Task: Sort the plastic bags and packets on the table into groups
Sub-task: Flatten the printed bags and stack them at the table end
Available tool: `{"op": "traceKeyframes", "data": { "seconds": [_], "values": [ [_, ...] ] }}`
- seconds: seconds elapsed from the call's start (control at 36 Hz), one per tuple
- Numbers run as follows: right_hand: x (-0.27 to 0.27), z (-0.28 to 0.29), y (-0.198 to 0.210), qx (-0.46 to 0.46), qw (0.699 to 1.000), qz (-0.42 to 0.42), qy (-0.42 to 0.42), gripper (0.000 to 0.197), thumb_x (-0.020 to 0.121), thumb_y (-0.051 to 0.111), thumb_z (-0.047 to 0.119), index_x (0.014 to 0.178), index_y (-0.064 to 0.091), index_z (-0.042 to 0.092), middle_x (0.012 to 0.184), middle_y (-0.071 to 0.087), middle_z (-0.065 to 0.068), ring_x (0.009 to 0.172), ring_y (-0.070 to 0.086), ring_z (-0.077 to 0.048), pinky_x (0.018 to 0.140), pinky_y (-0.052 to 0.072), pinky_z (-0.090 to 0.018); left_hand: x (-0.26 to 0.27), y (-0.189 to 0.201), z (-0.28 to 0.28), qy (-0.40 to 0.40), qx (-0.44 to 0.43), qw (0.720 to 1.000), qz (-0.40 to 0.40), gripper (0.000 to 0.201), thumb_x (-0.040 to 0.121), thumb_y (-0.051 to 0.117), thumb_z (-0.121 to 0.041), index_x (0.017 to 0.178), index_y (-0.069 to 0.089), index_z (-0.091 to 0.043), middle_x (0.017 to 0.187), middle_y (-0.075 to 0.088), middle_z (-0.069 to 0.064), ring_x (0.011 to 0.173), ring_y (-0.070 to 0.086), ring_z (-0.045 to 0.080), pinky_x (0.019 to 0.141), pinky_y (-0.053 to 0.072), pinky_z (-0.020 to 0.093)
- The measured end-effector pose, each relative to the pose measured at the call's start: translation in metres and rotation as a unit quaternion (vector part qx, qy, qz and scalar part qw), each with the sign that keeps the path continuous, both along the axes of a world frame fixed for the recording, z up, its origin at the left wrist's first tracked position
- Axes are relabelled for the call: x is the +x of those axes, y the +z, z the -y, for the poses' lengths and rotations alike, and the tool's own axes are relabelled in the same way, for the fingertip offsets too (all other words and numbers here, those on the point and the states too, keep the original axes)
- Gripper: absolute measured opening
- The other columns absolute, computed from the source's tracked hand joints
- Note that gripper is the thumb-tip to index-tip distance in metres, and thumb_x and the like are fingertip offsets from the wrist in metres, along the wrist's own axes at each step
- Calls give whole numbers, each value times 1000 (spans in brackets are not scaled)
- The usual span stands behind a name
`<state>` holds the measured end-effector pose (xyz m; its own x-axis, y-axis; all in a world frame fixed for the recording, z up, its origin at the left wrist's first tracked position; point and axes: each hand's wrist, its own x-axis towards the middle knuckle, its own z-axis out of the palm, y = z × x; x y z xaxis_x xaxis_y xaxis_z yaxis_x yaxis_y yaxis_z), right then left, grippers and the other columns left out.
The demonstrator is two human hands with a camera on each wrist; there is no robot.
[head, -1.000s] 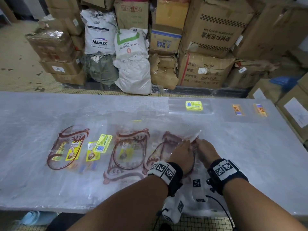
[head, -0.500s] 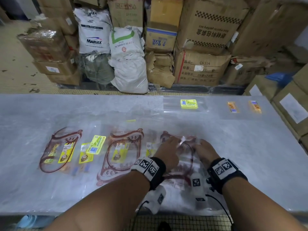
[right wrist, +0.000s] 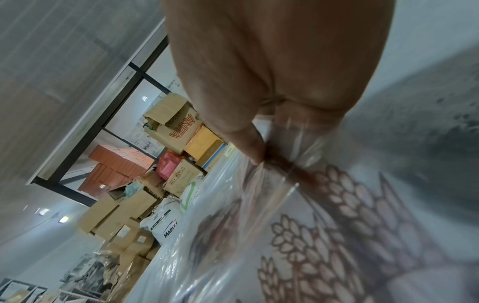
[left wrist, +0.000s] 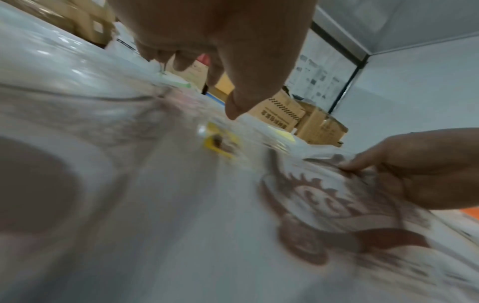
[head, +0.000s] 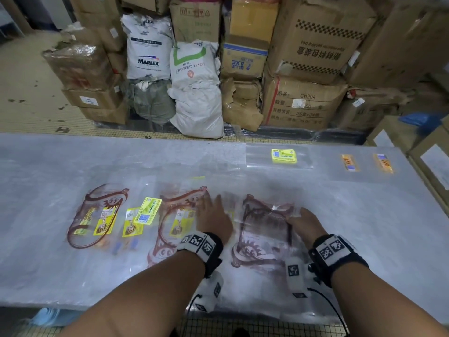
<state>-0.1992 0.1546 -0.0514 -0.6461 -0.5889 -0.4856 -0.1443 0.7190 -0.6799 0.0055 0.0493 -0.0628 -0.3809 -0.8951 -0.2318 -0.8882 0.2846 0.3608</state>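
**Bags pulled apart one sheet at a time**

Printed bags lie in a loose row across the table. Left hand rests flat, fingers straight, on the middle bag; it should keep that one pinned. Right hand pinches the right bag at its far edge and should slide it away low, so the film neither drags nor creases.

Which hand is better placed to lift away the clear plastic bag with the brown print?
Right. The right hand already pinches the clear plastic bag with the brown print at its edge; the left hand is open, over the neighbouring bags.
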Motion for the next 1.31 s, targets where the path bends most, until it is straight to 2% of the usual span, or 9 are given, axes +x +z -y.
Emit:
{"op": "traceKeyframes", "data": {
  "seconds": [0.31, 0.42, 0.72, 0.83, 0.92, 1.0, 1.06, 1.17, 1.31],
  "values": [
    [4, 7, -1, -7, 1000, 15, -15, 26, 91, 58, 6, 117, 56, 0, 125, 58, -17, 109, 55, -31, 97, 46, -40, 22, -7, 12, 44, 48, 997, -47, 51, 94, 45, -16, 144, 39, -11, 149, 41, 8, 137, 39, 27, 113, 34, 43],
    [5, 10, 4, -17, 999, 26, -23, 52, 94, 58, 9, 140, 41, -5, 144, 44, -17, 133, 41, -33, 107, 34, -36, 15, 4, 8, 34, 36, 995, -88, 31, 99, 38, -15, 122, 56, -8, 127, 60, 13, 112, 58, 31, 95, 48, 41],
    [16, 18, 12, -76, 995, 61, -36, 41, 88, 66, 34, 110, 63, 1, 113, 65, -13, 105, 61, -32, 92, 49, -44, -39, 36, -41, -54, 96, 962, -251, 39, 103, 37, -16, 140, 49, -12, 141, 53, 10, 128, 50, 30, 104, 39, 34],
    [15, 21, 10, -117, 986, 110, -50, 50, 85, 63, 57, 107, 63, 12, 104, 66, -4, 97, 63, -22, 85, 50, -39, -58, 39, -54, -65, 193, 931, -302, 34, 103, 36, -17, 133, 50, -12, 99, 62, -2, 85, 59, 11, 70, 43, 18],
    [17, 20, 13, -137, 985, 107, -14, 26, 83, 73, 37, 92, 66, 13, 93, 70, -10, 91, 68, -27, 87, 56, -47, -63, 36, -58, -64, 275, 891, -355, 28, 100, 36, -11, 121, 54, -15, 78, 58, 1, 64, 53, 13, 58, 47, 24],
    [14, 15, 15, -144, 986, 90, 0, 13, 79, 74, 9, 91, 69, 14, 92, 74, -8, 91, 70, -26, 87, 57, -42, -61, 37, -58, -52, 251, 904, -341, 24, 100, 44, -14, 111, 54, -34, 101, 61, -5, 91, 62, 17, 83, 53, 30],
    [11, 12, 14, -145, 986, 82, 0, 17, 81, 71, 7, 97, 71, 12, 94, 75, -5, 90, 71, -22, 88, 57, -41, -55, 37, -55, -68, 207, 926, -310, 29, 97, 52, -14, 124, 56, -24, 117, 60, -4, 115, 59, 21, 101, 47, 35],
    [-3, 9, 5, -142, 987, 70, -5, 19, 80, 71, 10, 100, 69, 10, 97, 74, -9, 94, 70, -26, 91, 55, -46, -43, 28, -41, -92, 134, 958, -237, 57, 85, 52, 2, 141, 44, -8, 143, 44, 10, 134, 41, 25, 109, 36, 31],
    [-13, 9, 13, -172, 978, 109, -37, 14, 86, 65, 0, 93, 64, 13, 102, 71, -14, 97, 69, -30, 94, 53, -46, -30, 18, -26, 6, 112, 977, -184, 65, 94, 54, -18, 153, 26, -10, 157, 28, 14, 146, 24, 29, 119, 22, 37]
  ]
}}
